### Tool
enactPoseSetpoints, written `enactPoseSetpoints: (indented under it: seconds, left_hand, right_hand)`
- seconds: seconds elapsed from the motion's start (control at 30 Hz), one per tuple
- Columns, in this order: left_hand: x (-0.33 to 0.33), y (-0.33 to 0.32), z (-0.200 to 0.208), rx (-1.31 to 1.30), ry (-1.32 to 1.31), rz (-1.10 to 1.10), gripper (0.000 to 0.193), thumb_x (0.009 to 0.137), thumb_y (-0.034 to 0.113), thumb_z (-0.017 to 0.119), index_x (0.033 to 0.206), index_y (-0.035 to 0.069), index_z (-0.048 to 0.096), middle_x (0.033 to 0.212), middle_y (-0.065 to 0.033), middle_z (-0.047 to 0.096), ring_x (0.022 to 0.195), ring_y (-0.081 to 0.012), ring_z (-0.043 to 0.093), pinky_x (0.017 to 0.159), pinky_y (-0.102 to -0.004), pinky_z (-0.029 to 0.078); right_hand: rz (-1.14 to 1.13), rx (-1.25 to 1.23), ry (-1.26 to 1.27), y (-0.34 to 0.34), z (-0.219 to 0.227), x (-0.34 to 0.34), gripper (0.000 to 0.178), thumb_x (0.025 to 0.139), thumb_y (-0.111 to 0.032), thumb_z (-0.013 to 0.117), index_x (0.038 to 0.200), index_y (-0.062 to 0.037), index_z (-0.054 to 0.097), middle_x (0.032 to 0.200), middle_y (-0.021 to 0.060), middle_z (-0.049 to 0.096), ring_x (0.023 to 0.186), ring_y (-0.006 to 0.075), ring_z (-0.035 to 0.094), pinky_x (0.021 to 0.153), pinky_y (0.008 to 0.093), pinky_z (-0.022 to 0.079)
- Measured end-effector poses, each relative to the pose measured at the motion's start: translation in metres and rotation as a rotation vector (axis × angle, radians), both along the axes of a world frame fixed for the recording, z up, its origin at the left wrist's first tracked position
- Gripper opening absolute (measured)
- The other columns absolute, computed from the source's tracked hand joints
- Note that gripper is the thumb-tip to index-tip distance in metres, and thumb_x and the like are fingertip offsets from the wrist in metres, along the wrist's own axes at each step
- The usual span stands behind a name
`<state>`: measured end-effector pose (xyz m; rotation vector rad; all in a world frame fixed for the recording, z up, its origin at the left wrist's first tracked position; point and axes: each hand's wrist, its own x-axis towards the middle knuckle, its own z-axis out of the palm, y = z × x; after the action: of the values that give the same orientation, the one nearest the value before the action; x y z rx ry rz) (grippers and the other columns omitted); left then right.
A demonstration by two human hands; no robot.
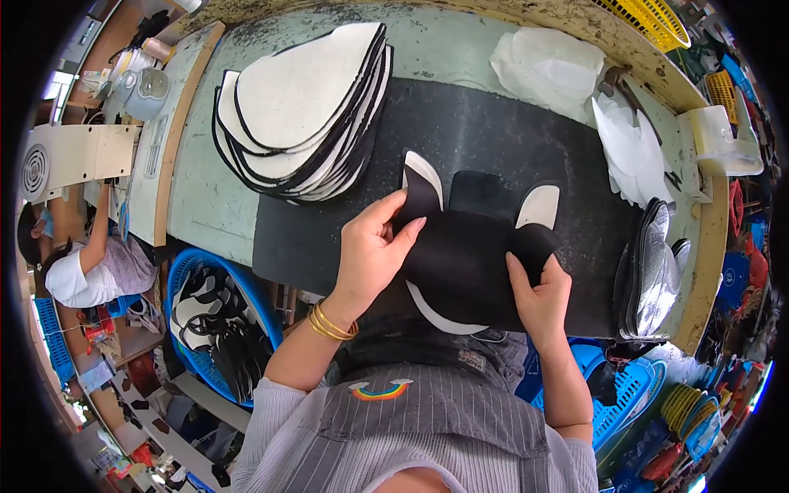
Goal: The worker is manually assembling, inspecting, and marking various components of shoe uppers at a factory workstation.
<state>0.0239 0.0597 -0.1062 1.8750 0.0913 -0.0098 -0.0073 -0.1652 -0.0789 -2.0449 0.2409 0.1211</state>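
Hands, left (371, 251) and right (540, 289), pinch a black piece (464, 263) over the surface (214, 181); near left, a blue basket (182, 271) holds black-and-white pieces (215, 324).

Worktop (214, 189): pale green, worn. Black mat (493, 140) covers its centre. Far left, a fanned stack of black-edged white cut pieces (304, 107). Far right, white sheets (551, 66); near right, a silver-grey stack (653, 263).

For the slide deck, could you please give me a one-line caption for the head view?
Left hand and right hand grip a black cut piece over a black mat.
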Motion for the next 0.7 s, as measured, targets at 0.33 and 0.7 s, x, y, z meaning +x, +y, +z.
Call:
enactPoseSetpoints:
  seconds: [0.33,0.7]
  left_hand:
    - [0.001,-0.005,0.008,0.143,-0.114,-0.007,0.041,0.078,0.002,0.073,0.116,0.0,0.061,0.083,0.0021,0.058,0.056,0.0006,0.036,0.048,-0.0163,0.033]
    - [-0.037,-0.034,0.036,0.591,-0.447,-0.615,0.051,0.076,0.045,0.067,0.106,0.004,0.065,0.119,-0.0079,0.058,0.116,-0.0294,0.047,0.096,-0.0437,0.037]
  right_hand:
    - [-0.047,0.003,-0.172,-0.001,-0.014,0.001,0.016,0.084,-0.009,0.066,0.089,0.0043,0.059,0.062,0.0087,0.06,0.049,0.0061,0.048,0.046,0.0254,0.04]
    - [-0.01,-0.029,-0.077,-0.007,0.008,0.019,0.022,0.086,-0.014,0.063,0.098,0.0027,0.055,0.057,0.0071,0.055,0.044,0.0121,0.053,0.042,0.0279,0.043]
